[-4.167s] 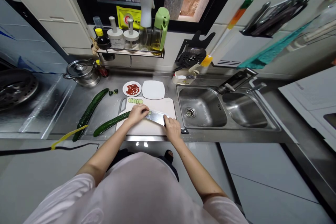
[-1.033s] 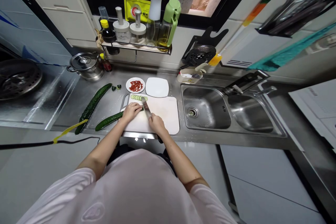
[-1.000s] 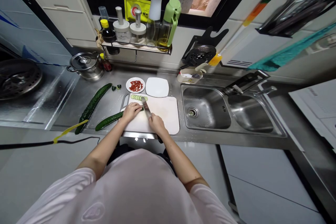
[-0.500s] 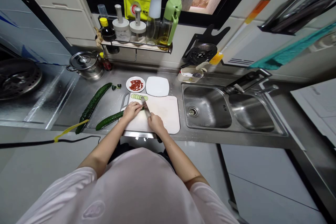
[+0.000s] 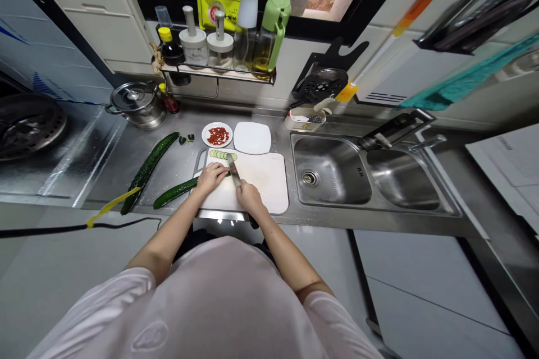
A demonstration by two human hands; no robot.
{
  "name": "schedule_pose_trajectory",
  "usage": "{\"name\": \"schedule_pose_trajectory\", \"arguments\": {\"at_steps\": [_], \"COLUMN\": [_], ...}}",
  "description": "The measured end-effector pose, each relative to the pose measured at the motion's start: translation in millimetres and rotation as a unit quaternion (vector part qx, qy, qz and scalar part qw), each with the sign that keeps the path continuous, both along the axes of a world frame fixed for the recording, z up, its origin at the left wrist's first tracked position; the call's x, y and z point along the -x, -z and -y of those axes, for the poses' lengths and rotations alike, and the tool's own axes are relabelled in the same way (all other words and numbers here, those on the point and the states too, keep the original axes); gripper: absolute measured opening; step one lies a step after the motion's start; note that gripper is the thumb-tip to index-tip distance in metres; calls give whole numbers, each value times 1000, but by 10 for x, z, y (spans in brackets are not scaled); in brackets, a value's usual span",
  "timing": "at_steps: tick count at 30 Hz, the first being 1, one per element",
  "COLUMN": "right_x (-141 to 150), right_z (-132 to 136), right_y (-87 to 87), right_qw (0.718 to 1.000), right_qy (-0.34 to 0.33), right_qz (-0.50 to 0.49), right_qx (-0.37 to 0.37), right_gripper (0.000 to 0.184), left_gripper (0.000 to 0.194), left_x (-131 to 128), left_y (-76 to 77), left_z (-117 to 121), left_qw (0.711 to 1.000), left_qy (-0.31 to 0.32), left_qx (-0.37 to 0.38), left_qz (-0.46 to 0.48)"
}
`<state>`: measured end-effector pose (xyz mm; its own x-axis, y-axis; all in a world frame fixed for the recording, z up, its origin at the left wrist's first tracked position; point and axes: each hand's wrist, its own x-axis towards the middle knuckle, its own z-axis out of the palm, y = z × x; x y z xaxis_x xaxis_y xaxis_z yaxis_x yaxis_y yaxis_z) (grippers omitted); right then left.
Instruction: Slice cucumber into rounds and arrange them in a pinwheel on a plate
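My left hand [image 5: 211, 177] is closed over a dark green cucumber [image 5: 176, 193], which sticks out past the hand to the left, off the edge of the white cutting board [image 5: 269, 182]. In my right hand [image 5: 249, 199] is a kitchen knife [image 5: 233, 170], its blade upright against the cucumber's cut end, close by my left fingertips. A row of pale cucumber slices [image 5: 222, 155] lies along the board's far edge. Another whole cucumber [image 5: 150, 171] rests on the steel counter to the left, with small cucumber ends [image 5: 186, 139] beyond it.
Behind the board are a plate of chopped red pieces [image 5: 217, 135] and a white square plate [image 5: 252, 138]. A double sink [image 5: 332, 174] is to the right. A lidded pot [image 5: 137, 104] stands back left, below a condiment shelf [image 5: 219, 71]. A yellow-tied cable [image 5: 113, 202] crosses at left.
Almost nothing differs. The knife and both hands hold nearly the same place on the board; the whole view has shifted very slightly.
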<state>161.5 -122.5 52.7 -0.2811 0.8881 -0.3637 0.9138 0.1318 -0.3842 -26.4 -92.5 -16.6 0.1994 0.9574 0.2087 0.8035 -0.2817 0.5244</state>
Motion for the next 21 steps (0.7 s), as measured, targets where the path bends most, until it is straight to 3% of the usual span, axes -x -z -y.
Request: {"name": "schedule_pose_trajectory", "arguments": {"at_steps": [21], "right_x": [39], "right_z": [30], "right_y": [-59], "right_qw": [999], "right_qy": [-14], "right_qz": [26], "right_qx": [39], "right_gripper": [27], "left_gripper": [28], "left_x": [12], "left_y": [45], "left_z": [-9], "left_qw": [999], "left_qy": [14], "left_qx": [-49], "left_qz": [-12]}}
